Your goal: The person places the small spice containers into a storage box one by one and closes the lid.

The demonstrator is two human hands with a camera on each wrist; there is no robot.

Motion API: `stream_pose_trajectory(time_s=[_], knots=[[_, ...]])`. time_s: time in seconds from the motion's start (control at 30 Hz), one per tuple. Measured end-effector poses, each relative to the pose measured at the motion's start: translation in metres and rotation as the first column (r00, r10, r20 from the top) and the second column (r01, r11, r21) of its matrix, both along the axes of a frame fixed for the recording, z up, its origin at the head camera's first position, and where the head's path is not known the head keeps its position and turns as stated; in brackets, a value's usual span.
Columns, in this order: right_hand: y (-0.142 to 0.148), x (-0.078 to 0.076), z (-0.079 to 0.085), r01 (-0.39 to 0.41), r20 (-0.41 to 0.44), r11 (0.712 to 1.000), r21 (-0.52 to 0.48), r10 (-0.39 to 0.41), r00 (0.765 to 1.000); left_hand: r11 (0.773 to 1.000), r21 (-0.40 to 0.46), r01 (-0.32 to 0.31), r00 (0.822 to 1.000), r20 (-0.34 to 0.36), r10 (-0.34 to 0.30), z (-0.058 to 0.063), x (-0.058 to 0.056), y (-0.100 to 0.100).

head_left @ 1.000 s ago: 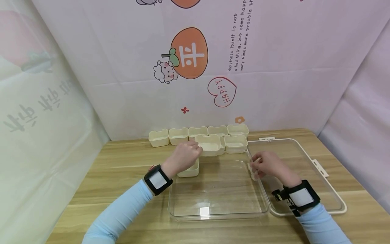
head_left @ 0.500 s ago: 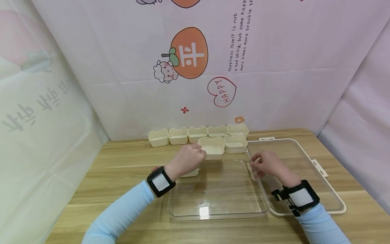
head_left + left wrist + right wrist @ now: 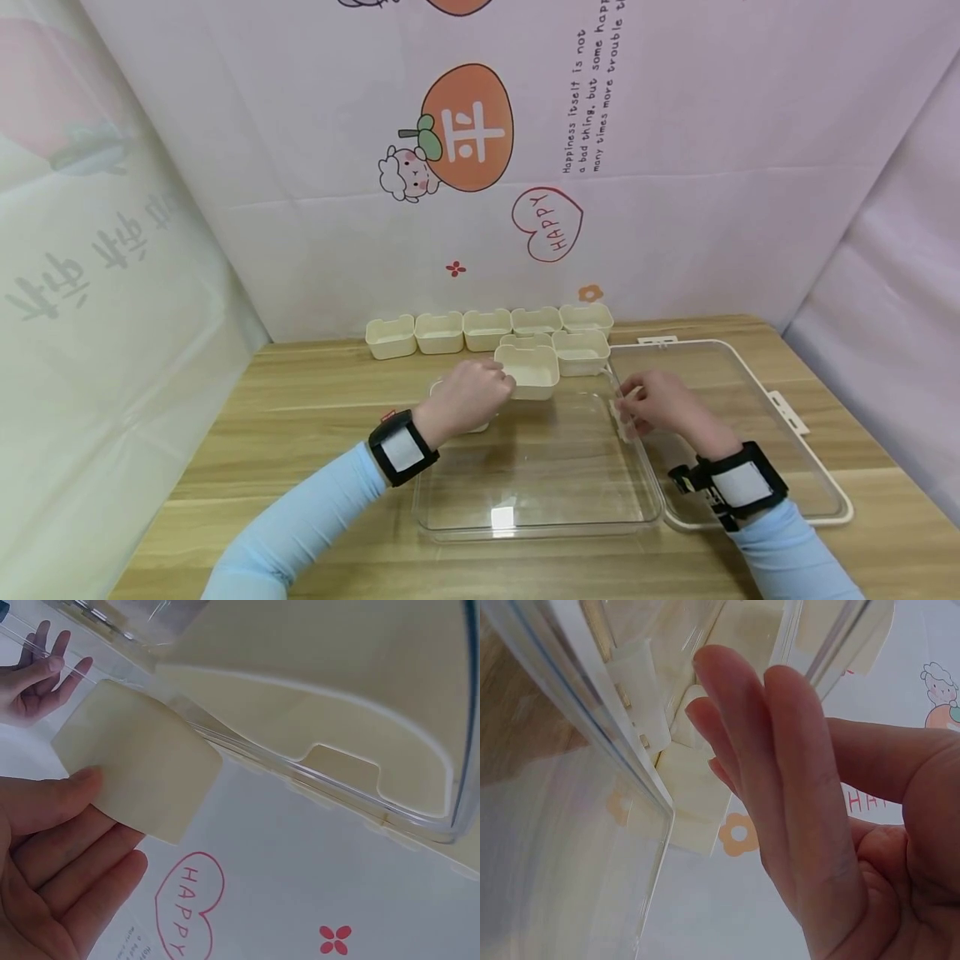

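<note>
Here's the left hand [image 3: 468,396], thumb and fingers pinching one cream cup [image 3: 527,372] over the far edge of a single clear tray [image 3: 536,500]! Five cups [image 3: 487,331] line the back, two nearer cups [image 3: 581,354] stand before them, and one more, a mostly hidden cup [image 3: 480,428], seems to sit in the tray. Right hand [image 3: 660,404], fingers straight, beside the tray wall; one lid [image 3: 738,392] lies right.
</note>
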State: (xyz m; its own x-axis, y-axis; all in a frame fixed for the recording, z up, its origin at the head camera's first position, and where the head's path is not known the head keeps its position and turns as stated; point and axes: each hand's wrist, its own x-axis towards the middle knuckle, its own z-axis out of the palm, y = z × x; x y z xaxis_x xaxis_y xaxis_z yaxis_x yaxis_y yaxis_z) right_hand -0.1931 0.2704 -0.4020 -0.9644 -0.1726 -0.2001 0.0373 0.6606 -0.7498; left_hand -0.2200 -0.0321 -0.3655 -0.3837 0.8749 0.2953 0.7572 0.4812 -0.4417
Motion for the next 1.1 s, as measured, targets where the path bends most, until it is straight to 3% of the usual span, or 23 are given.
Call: stream_pose_trajectory(time_s=[0.33,1.1], knots=[[0.001,-0.002,0.000,0.001,0.011,1.000,-0.005,-0.001,1.000,1.000,0.009,0.001,1.000,0.008,-0.001,0.000,0.000,0.007],[0.000,-0.002,-0.001,-0.001,0.012,1.000,-0.006,0.001,1.000,0.994,-0.096,-0.055,0.998,0.028,0.058,-0.001,0.012,0.020]])
